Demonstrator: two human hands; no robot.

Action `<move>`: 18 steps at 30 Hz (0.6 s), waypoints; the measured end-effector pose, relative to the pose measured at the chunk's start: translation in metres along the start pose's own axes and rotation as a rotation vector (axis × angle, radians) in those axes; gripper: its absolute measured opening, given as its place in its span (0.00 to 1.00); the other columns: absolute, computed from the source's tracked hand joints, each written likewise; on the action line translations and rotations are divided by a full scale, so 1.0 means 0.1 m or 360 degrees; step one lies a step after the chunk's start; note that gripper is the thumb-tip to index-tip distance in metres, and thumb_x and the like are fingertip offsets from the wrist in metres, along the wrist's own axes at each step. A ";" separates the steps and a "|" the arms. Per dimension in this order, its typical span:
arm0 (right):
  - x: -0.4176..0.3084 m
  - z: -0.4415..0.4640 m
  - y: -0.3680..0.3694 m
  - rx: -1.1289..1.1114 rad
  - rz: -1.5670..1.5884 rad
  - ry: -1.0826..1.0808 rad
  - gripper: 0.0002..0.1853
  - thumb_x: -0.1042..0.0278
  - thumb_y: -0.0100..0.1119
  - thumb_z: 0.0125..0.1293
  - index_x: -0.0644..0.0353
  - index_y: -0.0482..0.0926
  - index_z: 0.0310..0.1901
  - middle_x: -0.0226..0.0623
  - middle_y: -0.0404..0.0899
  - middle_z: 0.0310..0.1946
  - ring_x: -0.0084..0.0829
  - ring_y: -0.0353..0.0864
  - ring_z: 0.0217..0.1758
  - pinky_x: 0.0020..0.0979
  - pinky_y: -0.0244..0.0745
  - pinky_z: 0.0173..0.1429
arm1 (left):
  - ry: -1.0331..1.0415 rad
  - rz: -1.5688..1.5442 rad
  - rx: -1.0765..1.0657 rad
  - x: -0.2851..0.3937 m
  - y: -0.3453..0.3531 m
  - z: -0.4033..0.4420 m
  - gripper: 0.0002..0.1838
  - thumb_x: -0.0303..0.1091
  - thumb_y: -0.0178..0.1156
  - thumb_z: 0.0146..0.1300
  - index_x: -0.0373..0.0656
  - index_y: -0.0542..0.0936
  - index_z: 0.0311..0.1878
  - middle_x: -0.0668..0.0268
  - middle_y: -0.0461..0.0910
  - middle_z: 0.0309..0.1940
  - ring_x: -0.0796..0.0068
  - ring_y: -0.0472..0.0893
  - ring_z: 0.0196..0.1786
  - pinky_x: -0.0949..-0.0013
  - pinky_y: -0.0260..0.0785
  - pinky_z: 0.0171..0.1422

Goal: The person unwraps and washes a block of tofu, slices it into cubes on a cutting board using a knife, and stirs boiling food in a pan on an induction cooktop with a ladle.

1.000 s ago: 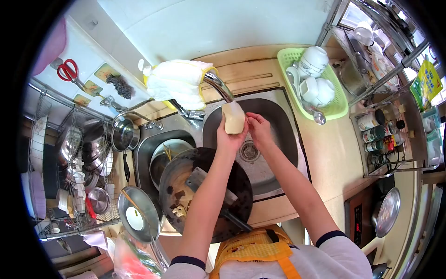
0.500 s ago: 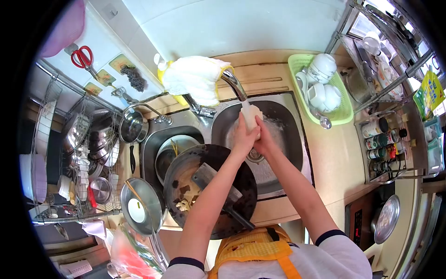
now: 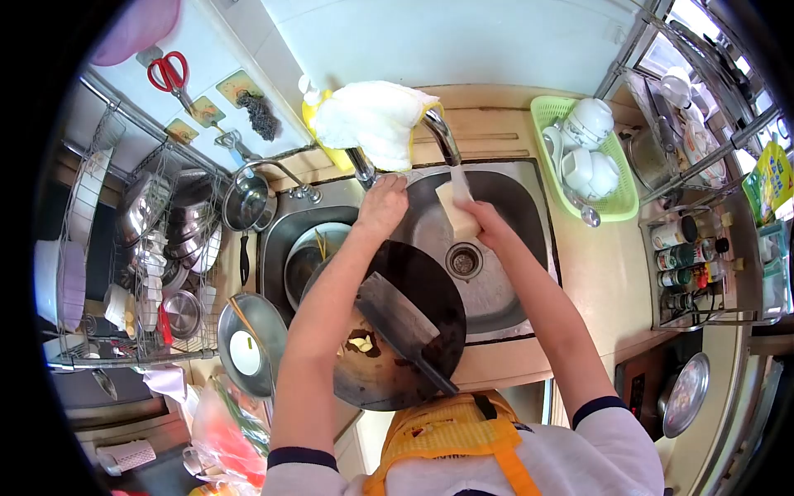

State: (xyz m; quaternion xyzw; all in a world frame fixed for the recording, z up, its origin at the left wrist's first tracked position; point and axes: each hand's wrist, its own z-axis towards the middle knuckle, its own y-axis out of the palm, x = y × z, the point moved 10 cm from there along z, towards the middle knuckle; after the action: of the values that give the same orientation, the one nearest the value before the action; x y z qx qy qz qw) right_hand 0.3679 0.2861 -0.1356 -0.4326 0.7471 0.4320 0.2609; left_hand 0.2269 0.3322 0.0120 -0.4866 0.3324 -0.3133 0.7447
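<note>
My right hand [image 3: 488, 224] grips a cream-coloured rectangular block [image 3: 455, 211] under the spout of the faucet [image 3: 441, 136]. Whether it is tofu or a sponge I cannot tell. Water runs down onto the block, over the right sink basin [image 3: 525, 285]. My left hand [image 3: 384, 204] is at the faucet handle [image 3: 400, 172], its fingers closed round it and partly hidden. Below my forearms a dark wok [image 3: 451, 310] rests over the sink's front edge. A cleaver [image 3: 399, 307] lies across the wok, near some pale yellow pieces [image 3: 361, 343].
A green basket [image 3: 624, 198] of white bowls and spoons stands right of the sink. Dishes lie in the left basin [image 3: 273, 240]. A metal pan [image 3: 273, 318] holding a small white dish sits at left. A white cloth [image 3: 364, 120] hangs over the faucet.
My left hand has let go of the block and moved left to the faucet handle. My right hand alone holds the block, slightly lower and to the right. The cleaver and wok have shifted slightly.
</note>
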 end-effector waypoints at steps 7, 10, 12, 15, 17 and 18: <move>0.05 -0.27 -0.17 0.0065 -0.0146 0.0001 0.27 0.60 0.67 0.53 0.73 0.72 0.48 0.41 0.79 0.38 0.30 0.82 0.36 0.30 0.78 0.37 | 0.0237 0.0083 -0.0029 0.10 -0.11 -0.17 0.09 0.27 0.54 0.49 0.37 0.80 0.34 0.64 0.76 0.45 0.67 0.73 0.53 0.68 0.64 0.61; 0.04 -0.29 -0.22 0.0061 -0.0235 0.0013 0.27 0.60 0.67 0.54 0.74 0.72 0.48 0.42 0.79 0.38 0.30 0.82 0.36 0.30 0.78 0.37 | 0.0279 0.0005 -0.0001 0.05 -0.14 -0.27 0.10 0.25 0.54 0.48 0.36 0.80 0.34 0.63 0.75 0.46 0.66 0.72 0.56 0.66 0.64 0.63; -0.05 -0.35 -0.21 0.0090 -0.0256 -0.0019 0.27 0.60 0.67 0.54 0.74 0.73 0.48 0.42 0.80 0.37 0.30 0.82 0.35 0.30 0.78 0.37 | 0.0325 0.0078 0.0113 0.04 -0.18 -0.29 0.09 0.27 0.56 0.46 0.38 0.82 0.31 0.64 0.76 0.45 0.68 0.73 0.53 0.68 0.64 0.60; -0.15 -0.50 -0.10 0.0063 -0.0225 -0.0035 0.26 0.60 0.67 0.54 0.74 0.73 0.47 0.42 0.80 0.36 0.30 0.81 0.34 0.30 0.77 0.37 | 0.0327 0.0076 0.0085 0.00 -0.18 -0.30 0.09 0.27 0.56 0.45 0.38 0.82 0.30 0.64 0.77 0.44 0.69 0.74 0.51 0.70 0.65 0.59; -0.17 -0.54 -0.14 0.0091 -0.0244 -0.0056 0.25 0.60 0.67 0.54 0.74 0.73 0.46 0.42 0.80 0.36 0.30 0.81 0.34 0.30 0.77 0.37 | 0.0315 0.0022 0.0117 -0.07 -0.21 -0.31 0.09 0.26 0.56 0.45 0.38 0.82 0.31 0.64 0.77 0.43 0.68 0.74 0.51 0.69 0.65 0.59; -0.19 -0.61 -0.14 0.0113 -0.0300 -0.0046 0.25 0.60 0.67 0.54 0.74 0.73 0.46 0.42 0.80 0.36 0.30 0.81 0.34 0.30 0.77 0.37 | 0.0304 0.0041 0.0231 -0.11 -0.26 -0.32 0.10 0.26 0.55 0.46 0.37 0.82 0.32 0.64 0.78 0.43 0.68 0.74 0.50 0.69 0.66 0.58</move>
State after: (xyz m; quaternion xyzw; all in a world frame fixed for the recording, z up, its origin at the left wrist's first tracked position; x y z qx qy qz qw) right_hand 0.3885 0.2373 -0.0972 -0.4852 0.7141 0.3850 0.3263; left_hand 0.1911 0.3155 0.0284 -0.3950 0.3843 -0.3719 0.7470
